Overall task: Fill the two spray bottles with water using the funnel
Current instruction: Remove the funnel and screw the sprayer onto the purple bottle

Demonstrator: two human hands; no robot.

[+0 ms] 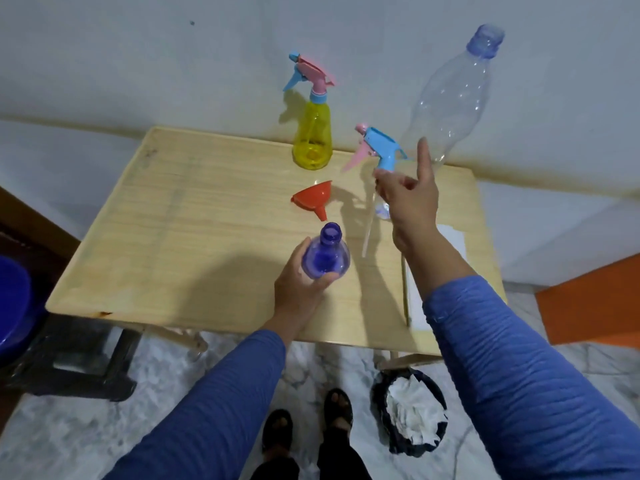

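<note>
Blue spray bottle [325,252], uncapped, upright on wooden bench [173,237]; left hand [299,284] fingers curled round its body. Right hand [408,199] pinches removed blue-pink sprayer head [375,150], dip tube hanging down, index finger straight up. Orange funnel [313,199] lies on its side just behind blue bottle. Yellow spray bottle [311,140], sprayer on, at far edge. Clear water bottle [453,95] behind right hand.
</note>
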